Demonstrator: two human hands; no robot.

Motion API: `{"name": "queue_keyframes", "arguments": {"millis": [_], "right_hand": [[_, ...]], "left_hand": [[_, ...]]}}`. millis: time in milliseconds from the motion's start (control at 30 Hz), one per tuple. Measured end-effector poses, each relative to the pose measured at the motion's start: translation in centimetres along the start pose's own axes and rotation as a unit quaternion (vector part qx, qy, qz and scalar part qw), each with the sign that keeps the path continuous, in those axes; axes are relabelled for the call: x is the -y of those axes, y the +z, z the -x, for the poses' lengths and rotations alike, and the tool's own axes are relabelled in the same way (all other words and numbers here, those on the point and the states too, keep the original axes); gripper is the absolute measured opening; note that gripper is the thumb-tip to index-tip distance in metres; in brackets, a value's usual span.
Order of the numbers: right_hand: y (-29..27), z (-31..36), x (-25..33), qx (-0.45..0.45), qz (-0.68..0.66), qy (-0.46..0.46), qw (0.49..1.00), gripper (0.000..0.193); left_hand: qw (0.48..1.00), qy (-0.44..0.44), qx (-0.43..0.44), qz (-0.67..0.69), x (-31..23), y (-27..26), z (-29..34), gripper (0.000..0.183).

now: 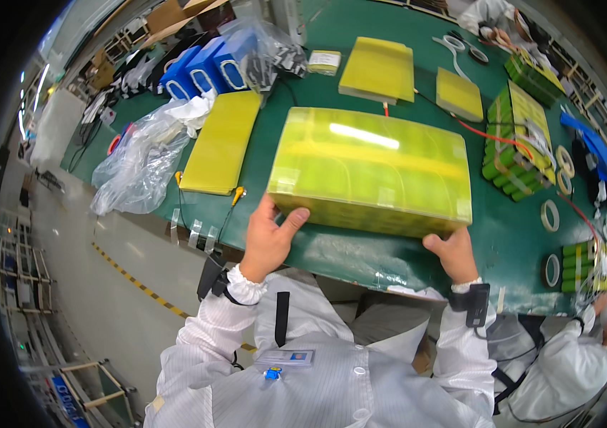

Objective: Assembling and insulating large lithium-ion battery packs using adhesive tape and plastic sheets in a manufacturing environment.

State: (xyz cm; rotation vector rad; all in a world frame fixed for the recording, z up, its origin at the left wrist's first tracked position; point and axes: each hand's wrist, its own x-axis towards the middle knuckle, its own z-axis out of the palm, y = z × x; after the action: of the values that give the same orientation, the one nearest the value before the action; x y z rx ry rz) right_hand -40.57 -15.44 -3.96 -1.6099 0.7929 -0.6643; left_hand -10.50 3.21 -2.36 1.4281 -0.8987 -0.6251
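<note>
left hand (268,241) and right hand (454,255) grip a yellow-green pack (367,175) at its near corners, thumbs visible; other fingers largely hidden, glare obscuring part of the top.

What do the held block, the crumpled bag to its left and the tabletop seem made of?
Block: glossy clear outer layer, probably plastic; sharp glare, rounded green shapes showing through. Bag: thin plastic, likely; wrinkled, see-through. Tabletop: smooth green, softly reflective, perhaps rubber or vinyl.
</note>
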Motion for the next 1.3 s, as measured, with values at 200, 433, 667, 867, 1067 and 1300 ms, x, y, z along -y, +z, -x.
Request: {"name": "queue_keyframes", "arguments": {"millis": [200,433,667,867,1067,1300], "right_hand": [[-1.6,-1.5,1.6,0.024,-0.297,-0.004,0.955,0.111],[-2.4,-7.2,0.7,-0.033,-0.388,0.07,0.919,0.069],[-2.2,-8.3,-1.1,-0.092,-0.426,0.071,0.897,0.06],[-2.9,-7.9,-1.4,-0.079,-0.423,0.06,0.901,0.056],[-1.2,-6.1,0.1,-0.113,-0.412,0.05,0.903,0.055],[-1.3,-4.9,0.0,-0.1,-0.443,0.037,0.89,0.053]], "left_hand": [[0.997,0.009,0.037,0.066,-0.5,-1.6,-0.3,0.075],[0.99,0.013,0.037,0.138,-1.4,0.3,-1.1,0.088],[0.981,0.03,0.007,0.19,0.2,1.5,-0.9,0.088],[0.981,0.023,-0.02,0.193,0.5,2.2,-0.5,0.086],[0.987,0.033,-0.047,0.149,0.4,1.7,-2.1,0.085],[0.993,0.039,-0.052,0.096,-0.1,1.6,-0.8,0.087]]}}
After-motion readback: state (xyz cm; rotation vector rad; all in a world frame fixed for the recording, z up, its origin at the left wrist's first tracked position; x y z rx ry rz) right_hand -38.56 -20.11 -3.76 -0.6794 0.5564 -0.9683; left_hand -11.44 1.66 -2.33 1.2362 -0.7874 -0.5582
